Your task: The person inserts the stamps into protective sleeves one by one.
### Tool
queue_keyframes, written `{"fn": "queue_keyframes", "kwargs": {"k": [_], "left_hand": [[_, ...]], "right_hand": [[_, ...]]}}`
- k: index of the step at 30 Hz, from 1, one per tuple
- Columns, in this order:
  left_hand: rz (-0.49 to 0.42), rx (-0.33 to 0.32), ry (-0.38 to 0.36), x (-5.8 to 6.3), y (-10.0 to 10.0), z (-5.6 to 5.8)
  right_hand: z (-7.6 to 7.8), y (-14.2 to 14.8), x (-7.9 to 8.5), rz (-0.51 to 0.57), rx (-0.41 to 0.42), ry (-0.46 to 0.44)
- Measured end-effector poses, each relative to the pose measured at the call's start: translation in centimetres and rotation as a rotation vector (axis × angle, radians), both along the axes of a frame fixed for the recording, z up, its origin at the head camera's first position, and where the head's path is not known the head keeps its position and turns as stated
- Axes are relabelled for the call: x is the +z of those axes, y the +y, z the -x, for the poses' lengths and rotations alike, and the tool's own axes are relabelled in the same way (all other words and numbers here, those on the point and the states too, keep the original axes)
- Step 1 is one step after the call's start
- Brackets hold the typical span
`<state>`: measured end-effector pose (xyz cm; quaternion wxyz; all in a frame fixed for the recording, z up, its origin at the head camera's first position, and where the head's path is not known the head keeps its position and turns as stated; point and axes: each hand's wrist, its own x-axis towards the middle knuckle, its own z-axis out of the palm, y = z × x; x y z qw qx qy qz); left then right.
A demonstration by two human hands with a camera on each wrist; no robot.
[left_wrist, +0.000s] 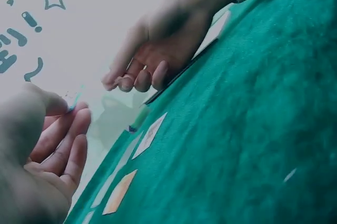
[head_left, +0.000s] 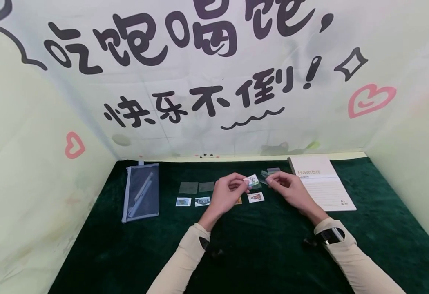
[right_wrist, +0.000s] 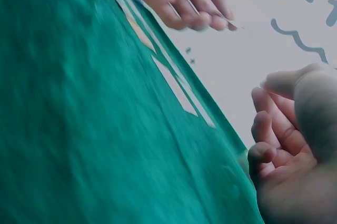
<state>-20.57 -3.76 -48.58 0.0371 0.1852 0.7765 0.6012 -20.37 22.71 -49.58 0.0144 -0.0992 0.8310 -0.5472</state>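
My left hand (head_left: 229, 192) pinches a small picture card (head_left: 252, 181) by its edge, above the dark green cloth. To its right, my right hand (head_left: 291, 191) pinches a small clear plastic sleeve (head_left: 264, 176) between thumb and fingertips; the card and sleeve are close together. In the right wrist view the sleeve is too faint to make out. Below the hands lie a reddish picture card (head_left: 255, 197) and an orange card (head_left: 238, 201), partly hidden by the left hand. Two bluish cards, one (head_left: 183, 201) beside the other (head_left: 202, 201), lie farther left.
Clear sleeves, including one (head_left: 188, 188) at left and another (head_left: 273, 169) at the back, lie behind the cards. A blue zip pouch (head_left: 150, 200) with pens lies far left. At right is a notepad (head_left: 326, 188). A printed backdrop (head_left: 185, 139) rises behind the table.
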Motion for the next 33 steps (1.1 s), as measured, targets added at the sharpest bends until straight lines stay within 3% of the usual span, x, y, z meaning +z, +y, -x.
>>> {"fn": "queue_keyframes", "kwargs": {"k": [6, 13, 23, 33], "left_hand": [[0.004, -0.008, 0.025, -0.1, -0.3, 0.1], [-0.048, 0.083, 0.000, -1.4, -0.5, 0.1], [-0.056, 0.099, 0.057, -1.3, -0.5, 0.0], [-0.036, 0.102, 0.092, -1.7, -0.6, -0.1]], "right_hand": [[-0.8, -1.4, 0.3, 0.101, 0.090, -0.061], [-0.9, -2.1, -0.8, 0.120, 0.186, -0.060], [-0.7, -2.0, -1.1, 0.165, 0.267, -0.055], [-0.7, -1.8, -1.4, 0.132, 0.251, -0.053]]}}
